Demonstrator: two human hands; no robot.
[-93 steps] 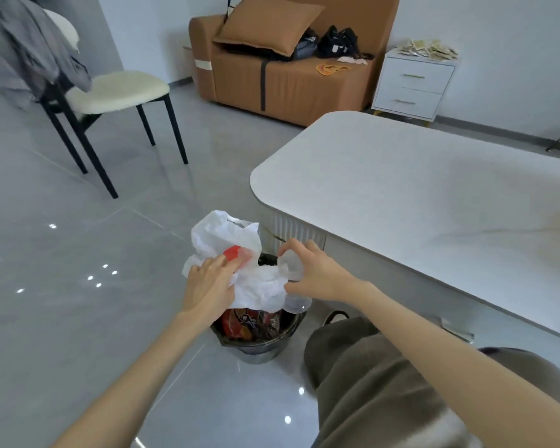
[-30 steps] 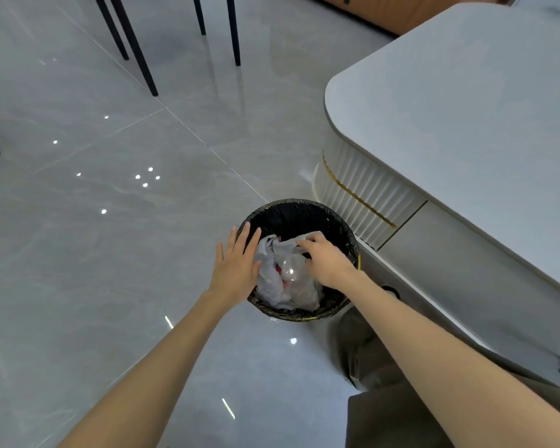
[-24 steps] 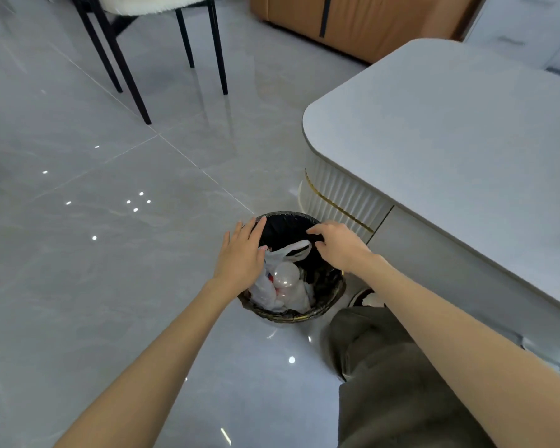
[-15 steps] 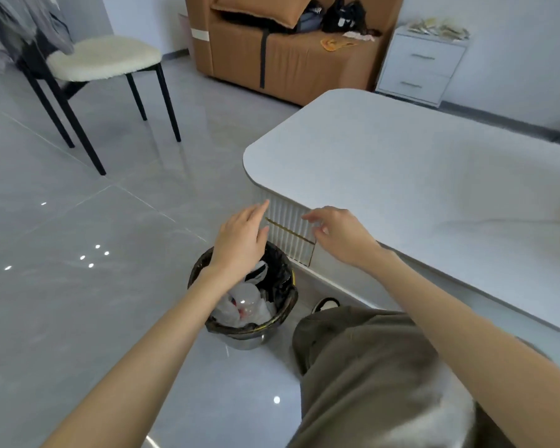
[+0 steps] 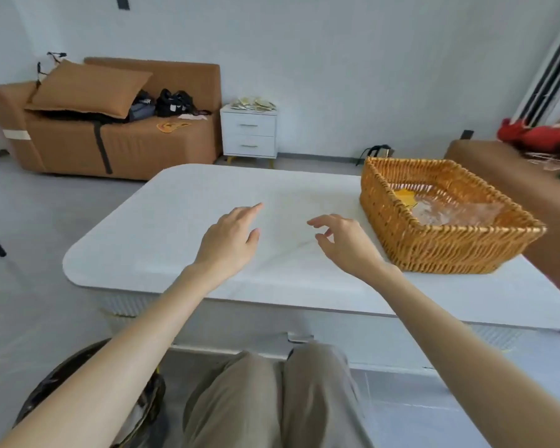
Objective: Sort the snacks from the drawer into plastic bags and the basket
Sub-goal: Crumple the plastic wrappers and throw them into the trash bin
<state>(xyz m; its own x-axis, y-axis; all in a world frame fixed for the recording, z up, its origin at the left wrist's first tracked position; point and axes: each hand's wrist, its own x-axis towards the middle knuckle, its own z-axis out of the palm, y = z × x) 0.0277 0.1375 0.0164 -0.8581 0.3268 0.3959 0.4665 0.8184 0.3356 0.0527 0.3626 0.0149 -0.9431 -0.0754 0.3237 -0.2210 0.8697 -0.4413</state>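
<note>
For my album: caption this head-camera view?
Left hand and right hand, both empty, hover over the white table beside a wicker basket.

Two hands are counted, left hand (image 5: 230,236) and right hand (image 5: 348,245), one basket (image 5: 434,250), one table (image 5: 175,227), one sofa (image 5: 143,147), one cushion (image 5: 88,88), one nightstand (image 5: 249,134), one bin (image 5: 46,392).

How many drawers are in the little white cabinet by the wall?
2. The top drawer sits right above the bottom drawer, both in the cabinet just right of the sofa. Its whole front shows, so none seem hidden.
</note>
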